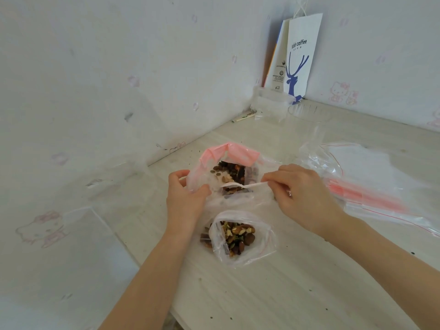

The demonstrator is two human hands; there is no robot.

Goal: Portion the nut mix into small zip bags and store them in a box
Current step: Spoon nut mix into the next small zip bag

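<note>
The left hand (pixel 184 198) grips the large nut-mix bag (pixel 228 152) by its rim; the right hand (pixel 302 194) pinches a white spoon (pixel 247 185) dipped inside. A small zip bag (pixel 240 236) lies open at its six o'clock on the table (pixel 285 294).

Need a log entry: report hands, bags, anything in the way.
Left hand grips large bag at rim; right hand pinches white spoon at its mouth. Near small bag open, holding nut mix. Nothing in the way.

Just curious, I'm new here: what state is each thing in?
large bag: open, nut mix inside.
small zip bag: open, partly filled.
spoon: bowl in large bag's mouth.
left hand: grips large bag's rim.
right hand: pinches spoon handle.
spare zip bags: lying flat.
</note>
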